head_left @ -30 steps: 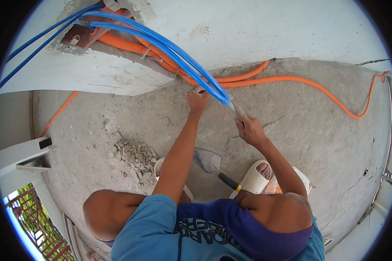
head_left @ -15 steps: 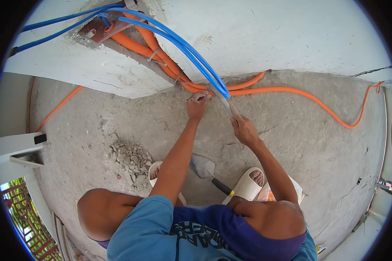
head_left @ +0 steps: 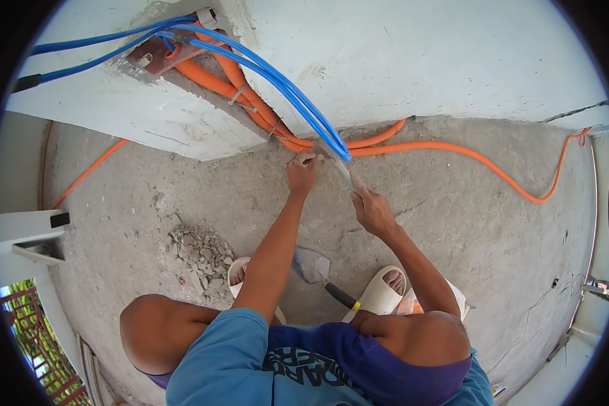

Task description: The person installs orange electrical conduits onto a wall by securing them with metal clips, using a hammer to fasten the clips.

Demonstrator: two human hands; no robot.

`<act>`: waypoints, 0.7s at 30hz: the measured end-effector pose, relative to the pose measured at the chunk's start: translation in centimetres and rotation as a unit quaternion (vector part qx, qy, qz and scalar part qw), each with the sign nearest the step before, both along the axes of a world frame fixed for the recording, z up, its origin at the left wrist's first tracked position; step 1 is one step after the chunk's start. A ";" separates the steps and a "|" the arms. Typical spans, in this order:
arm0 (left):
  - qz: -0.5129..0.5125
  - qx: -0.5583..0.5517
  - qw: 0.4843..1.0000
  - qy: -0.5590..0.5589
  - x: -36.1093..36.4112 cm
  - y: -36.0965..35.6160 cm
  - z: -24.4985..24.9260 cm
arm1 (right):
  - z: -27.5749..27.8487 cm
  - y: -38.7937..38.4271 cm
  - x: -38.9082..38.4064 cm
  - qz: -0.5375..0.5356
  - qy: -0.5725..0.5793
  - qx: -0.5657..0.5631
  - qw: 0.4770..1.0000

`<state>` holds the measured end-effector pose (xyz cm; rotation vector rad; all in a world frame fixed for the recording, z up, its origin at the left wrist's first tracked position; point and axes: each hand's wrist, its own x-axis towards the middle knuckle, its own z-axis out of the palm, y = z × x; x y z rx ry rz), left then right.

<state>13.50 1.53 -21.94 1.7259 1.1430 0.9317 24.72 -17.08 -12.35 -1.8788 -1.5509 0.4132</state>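
My right hand (head_left: 374, 211) is closed round the near end of a long flat grey strip (head_left: 343, 173), which looks like metal. The strip slants up and left, towards the orange corrugated conduits (head_left: 295, 143) at the foot of the wall. Blue cables (head_left: 304, 111) arch down from the wall opening, and their ends cross in front of the strip. My left hand (head_left: 301, 170) is just below the conduits with its fingers pinched together beside the strip's far end. What sits between those fingertips, if anything, is too small to make out.
A trowel (head_left: 312, 265) with a black handle lies on the concrete floor between my feet. Broken rubble (head_left: 199, 254) is heaped at the left. A single orange conduit (head_left: 467, 153) runs along the floor to the right. A plastic bag (head_left: 413, 304) is by my right foot.
The view has shifted slightly. My hands and the grey strip stay nearly in the same place by the conduits, with the right hand still gripping the strip.
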 end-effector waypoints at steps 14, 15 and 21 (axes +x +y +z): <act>0.011 -0.008 0.999 -0.040 -0.4 -0.9 0.1 | 1.2 -1.5 -1.6 -0.026 0.026 -0.047 0.998; 0.008 -0.024 0.999 -0.047 -0.5 -1.3 -0.1 | 2.6 -2.0 -2.0 -0.033 0.032 -0.015 0.999; 0.007 -0.017 1.000 -0.010 -0.9 -1.3 1.1 | 2.6 -1.3 -3.0 -0.039 0.035 0.027 0.998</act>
